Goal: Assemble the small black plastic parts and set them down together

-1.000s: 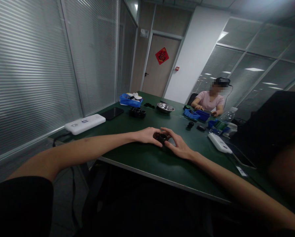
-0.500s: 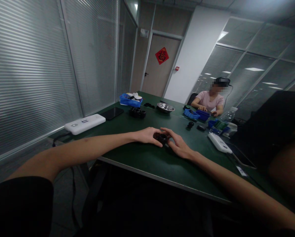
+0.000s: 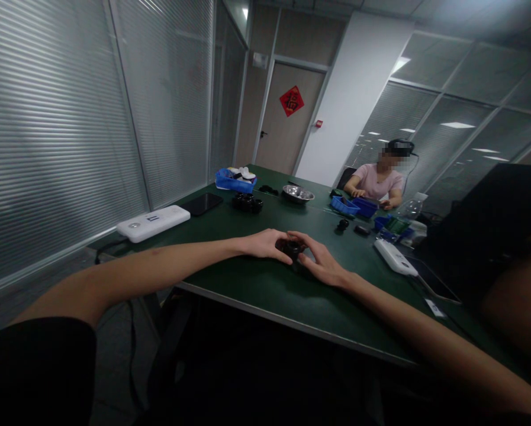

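A green tabletop (image 3: 256, 287) fills the room. At 11 o'clock a blue tray (image 3: 228, 182) holds white things. The small black part (image 3: 292, 248) rests on the tabletop. The left hand (image 3: 265, 244) grips it from 9 o'clock, the right hand (image 3: 324, 264) from 4 o'clock.

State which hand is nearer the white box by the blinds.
Left. The left hand is right of the white box; the right hand farther, across the black part both hold.
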